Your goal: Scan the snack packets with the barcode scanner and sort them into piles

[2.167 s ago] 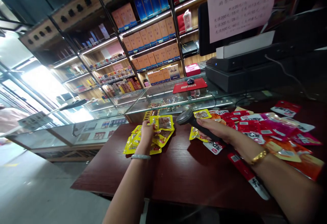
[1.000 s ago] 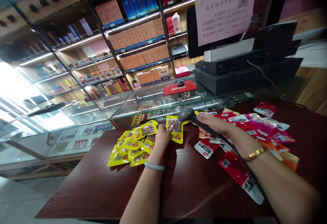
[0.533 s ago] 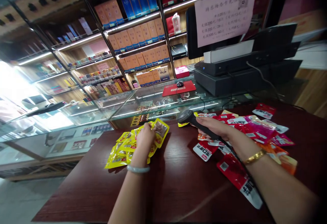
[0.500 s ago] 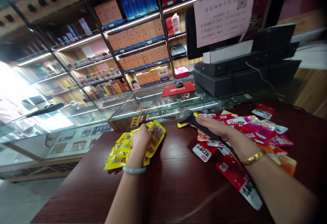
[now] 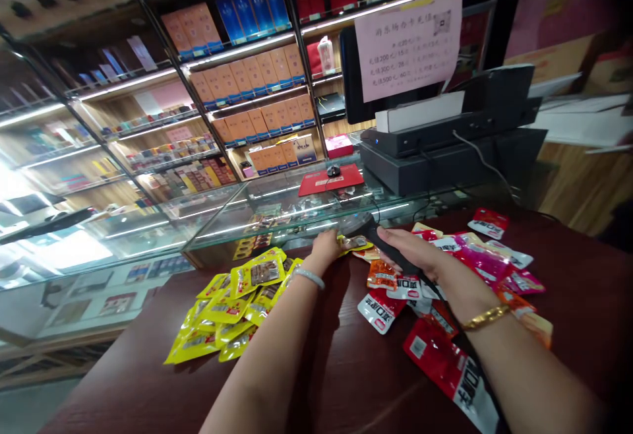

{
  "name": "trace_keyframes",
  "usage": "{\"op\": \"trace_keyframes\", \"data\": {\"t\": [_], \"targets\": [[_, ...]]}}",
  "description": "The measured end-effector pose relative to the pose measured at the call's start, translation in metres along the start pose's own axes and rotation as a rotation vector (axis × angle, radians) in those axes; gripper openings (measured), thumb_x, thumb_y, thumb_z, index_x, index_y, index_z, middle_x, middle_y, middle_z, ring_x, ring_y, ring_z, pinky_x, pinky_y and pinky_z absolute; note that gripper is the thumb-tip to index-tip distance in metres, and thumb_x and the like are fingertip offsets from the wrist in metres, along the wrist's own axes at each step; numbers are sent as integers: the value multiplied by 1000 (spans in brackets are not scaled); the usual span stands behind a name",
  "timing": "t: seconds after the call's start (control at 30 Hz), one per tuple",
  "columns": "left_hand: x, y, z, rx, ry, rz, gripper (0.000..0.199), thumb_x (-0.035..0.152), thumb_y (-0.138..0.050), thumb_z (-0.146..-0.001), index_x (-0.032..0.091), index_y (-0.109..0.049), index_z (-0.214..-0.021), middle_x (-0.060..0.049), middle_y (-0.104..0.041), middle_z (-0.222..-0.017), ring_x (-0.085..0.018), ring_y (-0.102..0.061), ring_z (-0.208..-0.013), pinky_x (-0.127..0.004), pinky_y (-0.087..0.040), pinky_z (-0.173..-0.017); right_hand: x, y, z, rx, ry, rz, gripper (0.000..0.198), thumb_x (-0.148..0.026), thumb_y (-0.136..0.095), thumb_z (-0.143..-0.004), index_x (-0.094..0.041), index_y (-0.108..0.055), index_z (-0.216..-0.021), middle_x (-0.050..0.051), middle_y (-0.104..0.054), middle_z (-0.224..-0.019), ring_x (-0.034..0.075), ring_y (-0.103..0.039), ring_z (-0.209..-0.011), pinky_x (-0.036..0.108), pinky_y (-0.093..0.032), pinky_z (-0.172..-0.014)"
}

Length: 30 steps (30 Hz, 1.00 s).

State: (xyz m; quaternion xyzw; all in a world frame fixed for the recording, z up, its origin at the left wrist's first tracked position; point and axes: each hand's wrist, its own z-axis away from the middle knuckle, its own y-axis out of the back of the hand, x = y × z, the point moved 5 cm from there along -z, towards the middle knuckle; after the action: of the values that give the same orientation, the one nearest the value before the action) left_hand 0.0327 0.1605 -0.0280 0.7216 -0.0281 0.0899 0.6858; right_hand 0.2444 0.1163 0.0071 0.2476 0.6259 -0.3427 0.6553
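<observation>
My right hand (image 5: 413, 252) is wrapped around the handle of a black barcode scanner (image 5: 370, 231), its head pointing left and its cable running back under my forearm. My left hand (image 5: 327, 248) has its fingers closed on the near edge of a yellow snack packet (image 5: 357, 243), just below the scanner head. Its fingertips are partly hidden. Left of that arm lies a heap of yellow snack packets (image 5: 225, 309), overlapping one another. Red, orange and pink snack packets (image 5: 475, 256) spread beneath and around my right hand. One larger red-and-white packet (image 5: 440, 361) lies nearer to me.
The dark wooden counter (image 5: 341, 381) carries all the packets. Behind it stands a glass display case (image 5: 277, 213) with a mouse (image 5: 333, 171) on a red mat (image 5: 311, 183). A monitor with a pink sign (image 5: 408, 45) and a black cash drawer (image 5: 445, 160) stand back right. Stocked shelves line the wall.
My left hand has left the yellow heap, where it had hold of a packet, and moved right to a yellow packet by the scanner. My right hand still holds the scanner.
</observation>
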Motion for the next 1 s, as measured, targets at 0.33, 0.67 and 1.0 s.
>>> {"op": "trace_keyframes", "data": {"t": [0.33,0.67,1.0], "targets": [[-22,-2,13,56,68,-96,65,63,-74,-66,21,-58,-114,-14,-64,-123,-33,-56,-120,-41,-41,-97,7,10,-2,42,-74,102,57,-78,-57,-78,-22,-48,-77,-7,-51,-49,7,-39,-35,21,-29,-37],[-47,24,40,42,159,5,56,55,-73,-70,22,-56,-112,-9,-70,-112,-30,-64,-107,-36,-43,-86,17,2,-4,13,-108,117,55,-76,-57,-80,-22,-51,-88,-7,-51,-47,8,-40,-35,19,-24,-37],[-112,81,114,55,365,-153,63,52,-73,-70,22,-57,-122,-15,-65,-126,-34,-58,-118,-43,-41,-99,6,-25,5,-150,-67,28,53,-72,-61,-80,-21,-51,-91,-7,-52,-50,7,-40,-36,19,-28,-36]]}}
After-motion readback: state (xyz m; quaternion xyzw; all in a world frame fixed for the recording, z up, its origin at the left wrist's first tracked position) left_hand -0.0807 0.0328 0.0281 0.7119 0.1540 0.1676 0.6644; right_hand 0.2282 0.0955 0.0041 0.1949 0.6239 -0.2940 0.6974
